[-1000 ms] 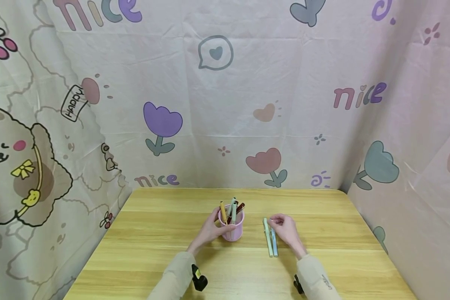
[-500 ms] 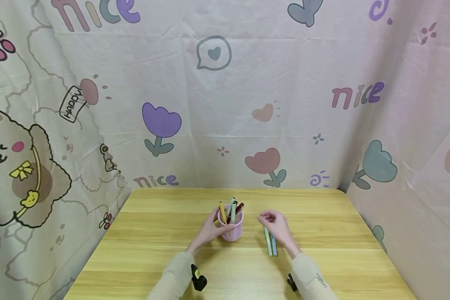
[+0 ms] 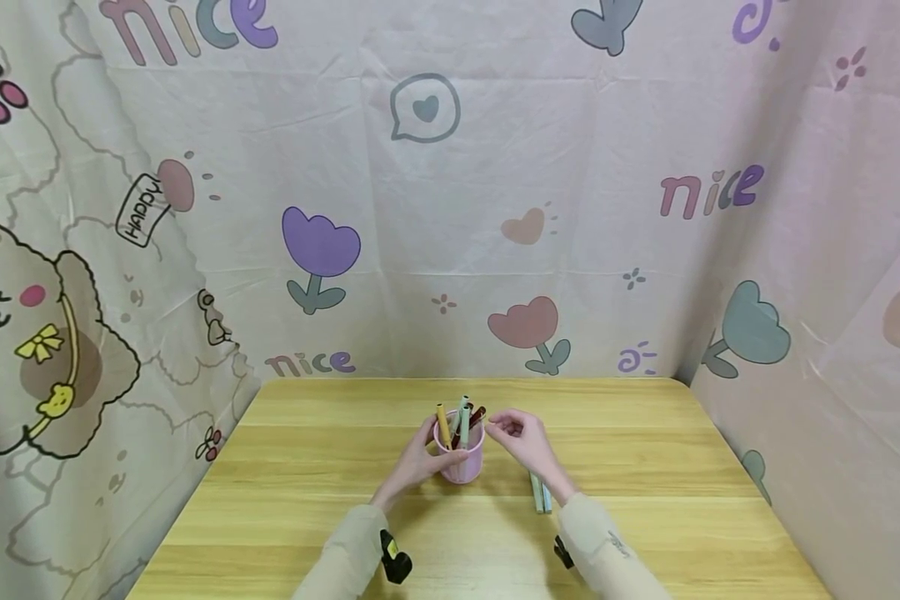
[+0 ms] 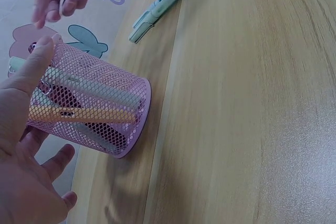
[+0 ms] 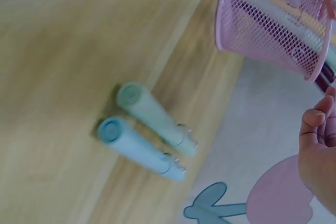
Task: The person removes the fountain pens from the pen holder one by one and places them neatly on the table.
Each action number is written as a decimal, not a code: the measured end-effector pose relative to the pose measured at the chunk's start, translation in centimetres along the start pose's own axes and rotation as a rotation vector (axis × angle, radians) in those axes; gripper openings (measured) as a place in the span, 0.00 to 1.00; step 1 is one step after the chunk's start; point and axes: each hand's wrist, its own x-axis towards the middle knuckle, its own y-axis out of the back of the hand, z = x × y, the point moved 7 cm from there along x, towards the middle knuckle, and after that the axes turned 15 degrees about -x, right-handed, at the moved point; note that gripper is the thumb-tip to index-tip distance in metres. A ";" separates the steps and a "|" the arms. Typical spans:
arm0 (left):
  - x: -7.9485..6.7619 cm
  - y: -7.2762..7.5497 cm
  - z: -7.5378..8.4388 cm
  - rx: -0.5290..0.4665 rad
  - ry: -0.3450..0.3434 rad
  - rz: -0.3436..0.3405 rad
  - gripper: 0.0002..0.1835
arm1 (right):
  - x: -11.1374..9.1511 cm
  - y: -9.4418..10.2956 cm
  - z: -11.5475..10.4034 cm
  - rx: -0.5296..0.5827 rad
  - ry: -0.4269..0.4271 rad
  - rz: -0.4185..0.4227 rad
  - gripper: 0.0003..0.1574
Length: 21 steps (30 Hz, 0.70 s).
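Observation:
My left hand point(image 3: 420, 457) grips a pink mesh pen cup point(image 3: 461, 468) from its left side, thumb across the near side. Inside stand several pens: an orange-yellow pen point(image 3: 443, 423), pale green pens point(image 3: 465, 425) and dark red pens point(image 5: 324, 78) leaning toward the right. My right hand point(image 3: 523, 439) is raised beside the cup's right rim. Its bent fingertips come close to the end of a dark red pen, with nothing visible held in them. Below that hand, a light green pen point(image 5: 152, 116) and a light blue pen point(image 5: 139, 148) lie side by side on the table.
The wooden table point(image 3: 307, 492) ends at a hanging cloth point(image 3: 420, 208) printed with flowers and words, which rises behind it and along both sides. A black wrist camera point(image 3: 396, 558) sits at the left sleeve.
My right hand has moved left and slightly away from me, from over the two loose pens to the cup's rim. The left hand keeps its hold on the cup.

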 end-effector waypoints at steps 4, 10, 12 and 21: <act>-0.1 0.0 0.1 -0.001 -0.001 -0.002 0.54 | 0.5 -0.8 -0.8 -0.023 0.010 -0.023 0.11; -0.2 0.1 0.2 -0.002 -0.005 -0.007 0.52 | 1.1 -1.8 -1.3 -0.089 0.012 -0.031 0.09; -0.2 0.0 0.2 -0.002 -0.005 -0.008 0.52 | 1.2 -2.0 -1.5 -0.132 0.008 -0.025 0.10; -0.2 0.0 0.3 -0.020 -0.018 -0.015 0.48 | 1.5 -2.7 -2.5 -0.333 0.043 0.047 0.15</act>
